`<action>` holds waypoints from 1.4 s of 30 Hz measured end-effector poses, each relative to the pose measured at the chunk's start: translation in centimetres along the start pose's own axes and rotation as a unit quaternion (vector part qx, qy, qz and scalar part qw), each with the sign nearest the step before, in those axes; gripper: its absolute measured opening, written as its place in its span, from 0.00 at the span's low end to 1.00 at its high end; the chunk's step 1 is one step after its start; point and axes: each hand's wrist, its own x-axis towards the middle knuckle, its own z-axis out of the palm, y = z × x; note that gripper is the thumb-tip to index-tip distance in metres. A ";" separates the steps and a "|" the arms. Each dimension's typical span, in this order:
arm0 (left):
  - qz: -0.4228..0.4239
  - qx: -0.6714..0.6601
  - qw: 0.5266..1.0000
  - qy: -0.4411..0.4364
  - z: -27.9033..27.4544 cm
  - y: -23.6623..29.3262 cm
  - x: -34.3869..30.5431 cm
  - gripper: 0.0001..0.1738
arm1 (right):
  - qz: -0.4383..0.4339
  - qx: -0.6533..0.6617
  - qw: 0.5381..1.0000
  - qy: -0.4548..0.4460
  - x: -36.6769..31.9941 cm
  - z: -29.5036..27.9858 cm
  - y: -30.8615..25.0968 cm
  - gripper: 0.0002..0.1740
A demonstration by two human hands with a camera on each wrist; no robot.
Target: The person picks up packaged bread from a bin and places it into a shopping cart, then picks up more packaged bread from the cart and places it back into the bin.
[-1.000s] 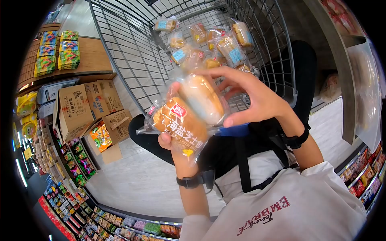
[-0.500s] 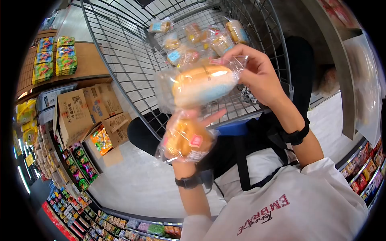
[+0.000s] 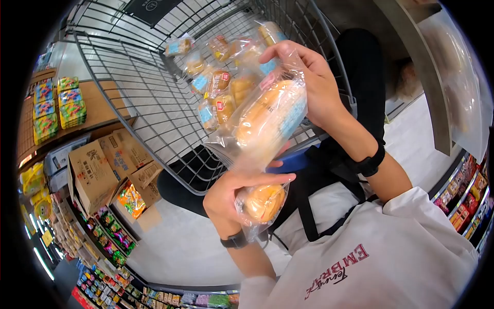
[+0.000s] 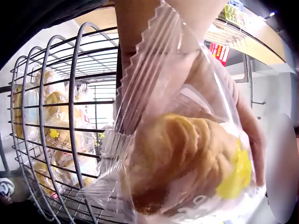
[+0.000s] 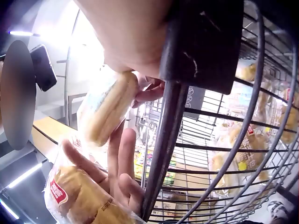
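My left hand [image 3: 226, 190] holds a bread roll [image 3: 264, 202] in a clear bag, low in front of the cart. Close up in the left wrist view, this roll [image 4: 187, 158] shows ridged brown crust and a yellow mark on its wrapper. Some left fingers [image 5: 125, 149] stick out past the roll in the right wrist view. Higher up, my right hand [image 3: 320, 85] grips one end of a clear bag with a long bread bun [image 3: 267, 116] inside, pale beneath with a blue printed patch. That bun [image 5: 108, 109] hangs just over the left fingers.
A wire shopping cart [image 3: 110, 85] stands ahead, with several bagged breads [image 3: 220, 80] inside. Cardboard boxes [image 3: 95, 167] sit on the left by snack shelves. A shelf panel [image 3: 424, 77] rises on the right.
My right hand has drawn the long bun away from the roll and tilted it upward, gripping the bag's end. The left hand has turned with its roll and lowered slightly. The head view has shifted.
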 end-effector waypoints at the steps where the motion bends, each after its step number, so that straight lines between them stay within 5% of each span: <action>1: 0.002 0.012 1.000 0.011 0.1 0.1 -0.1 0.25 | -0.005 0.006 1.000 0.000 0.0 -0.1 0.2 0.21; 7: -0.013 0.085 0.995 -0.041 -1.9 -0.5 -1.3 0.19 | -0.018 0.003 1.000 -0.018 0.0 -0.3 -1.0 0.24; 9: 0.000 0.046 0.995 -0.083 -1.6 -0.5 -1.8 0.29 | -0.010 0.008 1.000 -0.028 -0.1 -0.2 -1.0 0.24; 11: -0.177 -0.115 0.971 0.109 0.5 0.1 -2.0 0.26 | -0.065 -0.009 0.995 -0.078 0.1 -0.2 -0.8 0.24; 12: -0.177 -0.117 0.971 0.113 -0.1 -0.8 -2.5 0.26 | -0.033 0.009 0.996 -0.081 -0.1 0.1 -1.4 0.24; 19: -0.123 -0.159 0.980 0.005 -2.7 -2.4 -2.7 0.31 | -0.042 0.002 0.991 -0.125 -0.5 0.4 -1.8 0.26; 21: -0.027 0.020 0.978 -0.208 -4.3 -2.1 -1.1 0.33 | -0.035 0.037 0.988 -0.146 -0.4 -0.2 -1.6 0.22; 22: -0.001 0.045 0.971 -0.235 -4.4 -2.0 -1.2 0.33 | -0.029 0.070 0.983 -0.167 -0.3 -0.4 -1.6 0.18; 26: -0.057 -0.064 0.990 -0.111 -2.9 -1.9 -1.9 0.31 | -0.038 0.068 0.983 -0.167 -0.4 -0.2 -1.6 0.18; 28: -0.064 -0.079 0.991 -0.090 -2.6 -2.0 -2.2 0.30 | -0.052 -0.002 0.990 -0.132 -0.6 0.4 -1.7 0.27; 37: -0.046 -0.135 0.983 -0.118 -2.8 -2.9 -1.8 0.27 | -0.066 -0.035 0.989 -0.128 -0.5 0.2 -1.5 0.26; 39: -0.021 -0.190 0.975 -0.111 -2.5 -3.5 -1.4 0.26 | -0.057 -0.008 0.998 -0.016 0.0 -0.6 -0.3 0.25; 40: -0.081 -0.200 0.976 -0.032 -1.5 -1.9 -1.2 0.28 | -0.045 0.058 0.996 0.046 0.0 -1.9 0.8 0.18; 42: -0.141 -0.258 0.952 0.085 -0.5 -0.9 -0.8 0.41 | -0.012 0.085 0.986 0.143 0.4 -2.5 1.1 0.31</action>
